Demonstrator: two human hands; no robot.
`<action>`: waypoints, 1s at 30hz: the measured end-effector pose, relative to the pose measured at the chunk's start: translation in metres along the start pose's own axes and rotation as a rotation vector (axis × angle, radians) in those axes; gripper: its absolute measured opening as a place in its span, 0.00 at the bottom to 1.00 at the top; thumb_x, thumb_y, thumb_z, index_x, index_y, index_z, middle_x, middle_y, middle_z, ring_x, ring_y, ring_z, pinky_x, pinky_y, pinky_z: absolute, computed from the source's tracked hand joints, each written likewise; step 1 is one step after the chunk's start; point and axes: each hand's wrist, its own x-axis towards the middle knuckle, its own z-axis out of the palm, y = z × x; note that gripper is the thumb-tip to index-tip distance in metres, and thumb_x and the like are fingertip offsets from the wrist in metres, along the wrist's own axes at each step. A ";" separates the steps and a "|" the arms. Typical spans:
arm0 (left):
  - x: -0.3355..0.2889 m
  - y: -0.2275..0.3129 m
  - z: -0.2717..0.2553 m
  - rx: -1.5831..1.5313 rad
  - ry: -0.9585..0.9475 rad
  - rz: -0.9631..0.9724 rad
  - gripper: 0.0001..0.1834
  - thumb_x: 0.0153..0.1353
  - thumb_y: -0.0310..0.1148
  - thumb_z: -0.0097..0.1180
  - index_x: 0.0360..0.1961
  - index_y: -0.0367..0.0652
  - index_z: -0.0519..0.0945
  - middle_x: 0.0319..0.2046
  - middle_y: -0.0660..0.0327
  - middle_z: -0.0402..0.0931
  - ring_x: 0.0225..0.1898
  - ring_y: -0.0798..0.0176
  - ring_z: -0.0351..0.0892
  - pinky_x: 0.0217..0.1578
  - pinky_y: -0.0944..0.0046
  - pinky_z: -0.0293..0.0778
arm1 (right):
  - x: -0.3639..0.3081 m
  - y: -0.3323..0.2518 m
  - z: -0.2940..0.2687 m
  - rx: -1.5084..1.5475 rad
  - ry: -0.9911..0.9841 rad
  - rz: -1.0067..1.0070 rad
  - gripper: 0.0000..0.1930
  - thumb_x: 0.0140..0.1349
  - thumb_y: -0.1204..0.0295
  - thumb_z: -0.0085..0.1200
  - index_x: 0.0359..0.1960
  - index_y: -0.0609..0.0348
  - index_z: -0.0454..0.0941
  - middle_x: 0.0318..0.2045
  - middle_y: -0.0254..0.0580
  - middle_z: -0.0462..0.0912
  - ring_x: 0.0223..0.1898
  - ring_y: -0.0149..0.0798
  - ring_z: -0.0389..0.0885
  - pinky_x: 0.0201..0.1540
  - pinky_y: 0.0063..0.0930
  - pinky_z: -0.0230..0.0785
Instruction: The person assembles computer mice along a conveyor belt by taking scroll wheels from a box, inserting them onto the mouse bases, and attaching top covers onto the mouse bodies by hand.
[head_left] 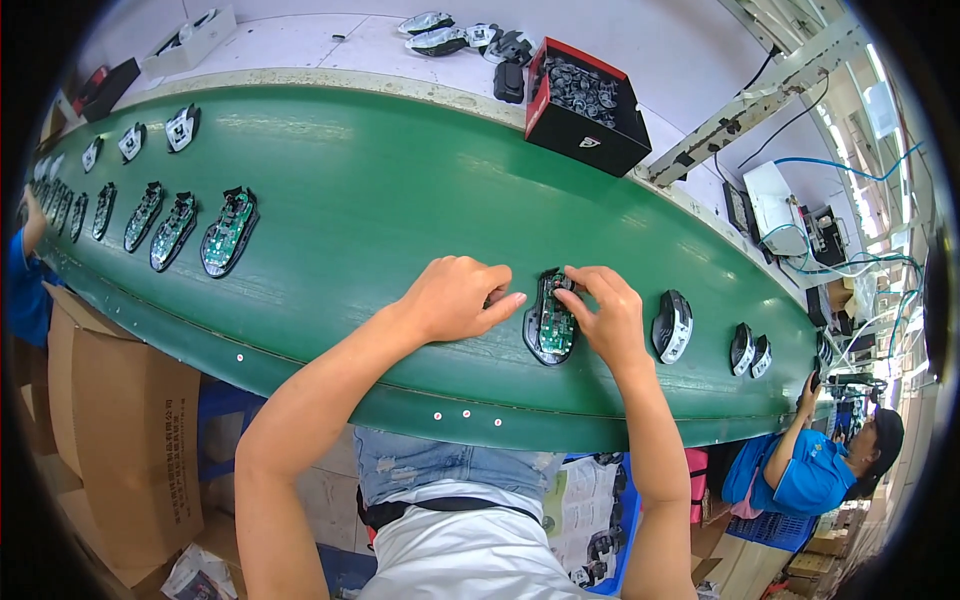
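Observation:
In front of me on the green conveyor belt [400,190] lies an open black housing, rounded at its near end, with a green circuit board [553,325] inside. My right hand [612,308] grips its upper right side, thumb on the board and fingers at the far end. Just left of the housing, apart from it, my left hand [450,298] hovers over the belt. Its fingers are curled in and the thumb points toward the housing; whatever it may pinch is hidden.
Several similar open housings [230,232] line the belt at left, with silver-and-black shells [183,129] behind. Closed-looking shells [673,327] lie to the right. A black box [590,120] of small dark parts sits beyond. A co-worker [800,470] sits at right; another's arm [35,225] shows far left.

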 end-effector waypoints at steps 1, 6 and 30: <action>-0.001 0.000 0.000 0.000 0.005 0.001 0.17 0.61 0.42 0.60 0.22 0.41 0.76 0.16 0.54 0.77 0.20 0.48 0.78 0.24 0.52 0.73 | 0.001 -0.001 -0.004 -0.066 -0.029 -0.066 0.16 0.53 0.71 0.68 0.44 0.59 0.83 0.38 0.41 0.82 0.36 0.43 0.82 0.38 0.35 0.77; -0.003 0.000 0.000 -0.004 0.008 0.007 0.17 0.60 0.40 0.61 0.22 0.41 0.75 0.17 0.54 0.77 0.20 0.49 0.77 0.23 0.54 0.71 | 0.003 0.003 -0.015 -0.032 -0.182 -0.047 0.18 0.55 0.71 0.65 0.49 0.57 0.82 0.45 0.42 0.80 0.44 0.46 0.79 0.46 0.40 0.74; 0.002 0.016 0.015 0.359 -0.056 0.116 0.27 0.59 0.38 0.58 0.62 0.54 0.75 0.23 0.55 0.81 0.22 0.50 0.81 0.24 0.52 0.77 | -0.006 0.014 0.009 0.270 0.074 0.092 0.13 0.54 0.74 0.66 0.43 0.57 0.85 0.44 0.42 0.84 0.47 0.45 0.81 0.51 0.36 0.72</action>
